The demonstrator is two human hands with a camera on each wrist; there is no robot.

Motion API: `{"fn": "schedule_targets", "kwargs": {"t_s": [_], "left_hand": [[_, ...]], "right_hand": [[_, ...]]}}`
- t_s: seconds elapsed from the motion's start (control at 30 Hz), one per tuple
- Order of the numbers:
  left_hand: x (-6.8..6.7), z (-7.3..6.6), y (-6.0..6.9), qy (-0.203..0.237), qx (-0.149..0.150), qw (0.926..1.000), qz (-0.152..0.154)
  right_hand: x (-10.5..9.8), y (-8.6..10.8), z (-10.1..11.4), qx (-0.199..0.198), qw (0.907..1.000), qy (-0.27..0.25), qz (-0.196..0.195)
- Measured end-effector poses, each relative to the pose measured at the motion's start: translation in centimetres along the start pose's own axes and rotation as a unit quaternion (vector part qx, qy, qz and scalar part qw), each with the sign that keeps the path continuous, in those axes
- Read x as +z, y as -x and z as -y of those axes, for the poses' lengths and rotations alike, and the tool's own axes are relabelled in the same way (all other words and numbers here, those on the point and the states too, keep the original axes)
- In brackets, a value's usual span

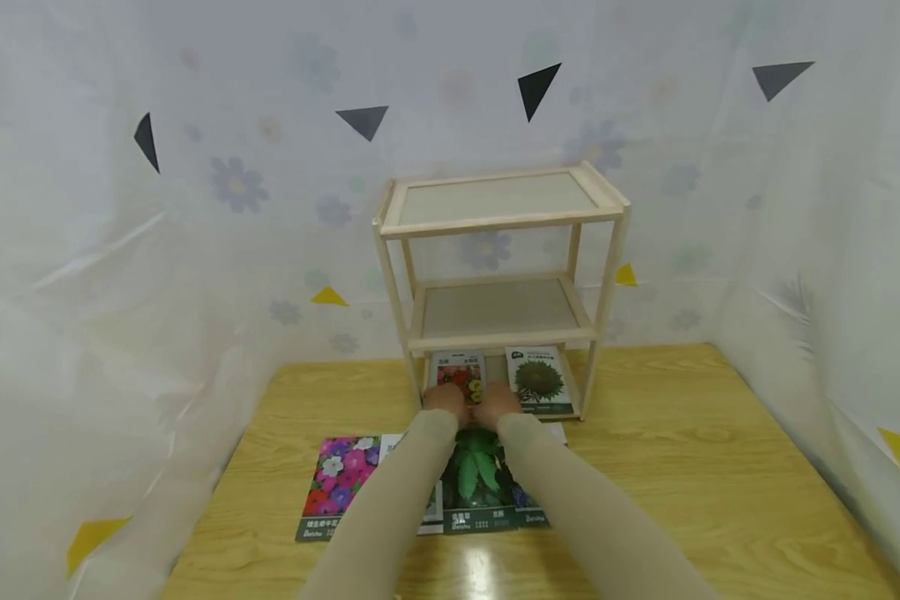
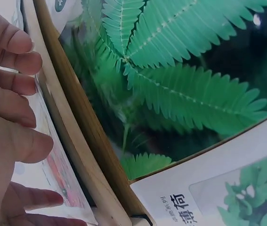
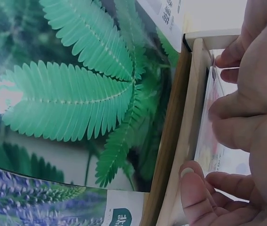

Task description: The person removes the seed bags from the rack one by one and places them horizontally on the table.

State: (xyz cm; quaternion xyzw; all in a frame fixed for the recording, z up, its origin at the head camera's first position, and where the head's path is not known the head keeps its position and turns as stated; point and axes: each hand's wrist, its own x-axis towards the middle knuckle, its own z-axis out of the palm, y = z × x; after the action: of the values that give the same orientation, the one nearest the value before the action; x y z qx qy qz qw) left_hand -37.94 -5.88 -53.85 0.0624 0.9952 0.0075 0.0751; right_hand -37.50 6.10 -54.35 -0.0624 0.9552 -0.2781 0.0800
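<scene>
Two hands are in my head view, both at the near edge of the rack's lower shelf (image 1: 497, 368). The left hand (image 1: 446, 402) covers the near part of the red-flower packet (image 1: 457, 372), which lies face up at the left of that shelf. Its fingers are loosely bent and slightly spread; I cannot tell whether they touch the packet. The right hand (image 1: 497, 402) is just beside it, fingers likewise loosely bent; contact there I also cannot confirm. The dark-flower packet (image 1: 538, 379) lies at the right of the same shelf.

On the table (image 1: 667, 433), near side of the rack (image 1: 495, 198), I record four packets in a row. From left: the pink-and-purple packet (image 1: 341, 479), the mint packet (image 2: 185, 202), the green-leaf packet (image 1: 480, 471) and the purple-spike packet (image 3: 34, 202). The green-leaf packet overlaps both its neighbours. My wrist views show its far edge close to the wooden shelf rail (image 2: 72, 127). A patterned sheet (image 1: 450, 50) hangs behind the rack
</scene>
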Motion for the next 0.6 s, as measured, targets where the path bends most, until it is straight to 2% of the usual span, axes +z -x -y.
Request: {"fn": "schedule_targets", "kwargs": {"t_s": [0.3,0.6], "left_hand": [[0.51,-0.12,-0.14,-0.025,-0.006,0.9997,0.006],[0.52,-0.04,-0.21,-0.006,-0.014,0.9999,0.003]], "right_hand": [[0.34,0.08,0.11,0.012,0.9999,0.001,-0.002],[0.15,0.67,0.47,0.016,0.9998,-0.003,-0.011]]}}
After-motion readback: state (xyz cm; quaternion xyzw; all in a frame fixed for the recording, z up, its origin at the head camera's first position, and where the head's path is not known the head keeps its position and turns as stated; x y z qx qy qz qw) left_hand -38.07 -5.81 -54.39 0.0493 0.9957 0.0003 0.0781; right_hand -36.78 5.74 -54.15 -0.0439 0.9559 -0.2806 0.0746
